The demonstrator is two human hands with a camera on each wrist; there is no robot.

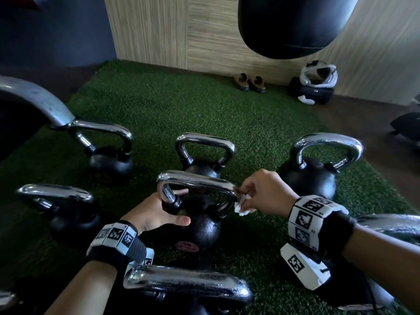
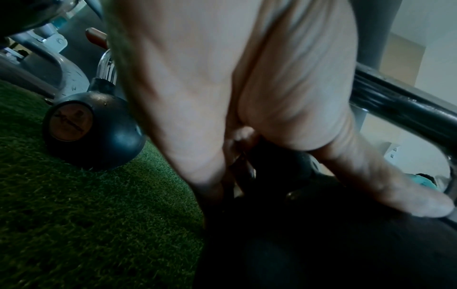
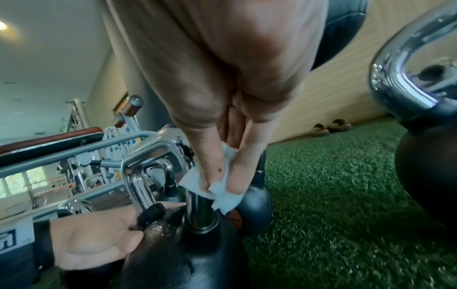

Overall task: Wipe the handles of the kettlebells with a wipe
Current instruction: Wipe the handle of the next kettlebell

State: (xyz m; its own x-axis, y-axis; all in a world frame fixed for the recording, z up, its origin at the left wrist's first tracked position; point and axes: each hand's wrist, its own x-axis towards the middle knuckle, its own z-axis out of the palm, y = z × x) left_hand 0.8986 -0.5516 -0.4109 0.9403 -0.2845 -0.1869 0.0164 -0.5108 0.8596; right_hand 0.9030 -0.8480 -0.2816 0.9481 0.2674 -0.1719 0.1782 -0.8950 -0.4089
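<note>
A black kettlebell (image 1: 202, 228) with a chrome handle (image 1: 197, 184) stands on the green turf in the middle of the head view. My left hand (image 1: 177, 206) grips it at the base of the handle's left post, thumb on the front of the ball and fingers behind. My right hand (image 1: 244, 196) pinches a crumpled white wipe (image 1: 243, 206) against the handle's right corner. In the right wrist view the wipe (image 3: 217, 187) is pressed by thumb and fingers onto the upright right post (image 3: 197, 207). The left wrist view shows my palm (image 2: 210, 97) over the dark ball (image 2: 321, 234).
Several other chrome-handled kettlebells stand around it on the turf (image 1: 170, 110): one behind (image 1: 204, 151), one at the right (image 1: 318, 169), two at the left, one close in front (image 1: 188, 283). A black punching bag (image 1: 293, 23) hangs above. Shoes (image 1: 250, 83) and a bag (image 1: 313, 87) lie by the wall.
</note>
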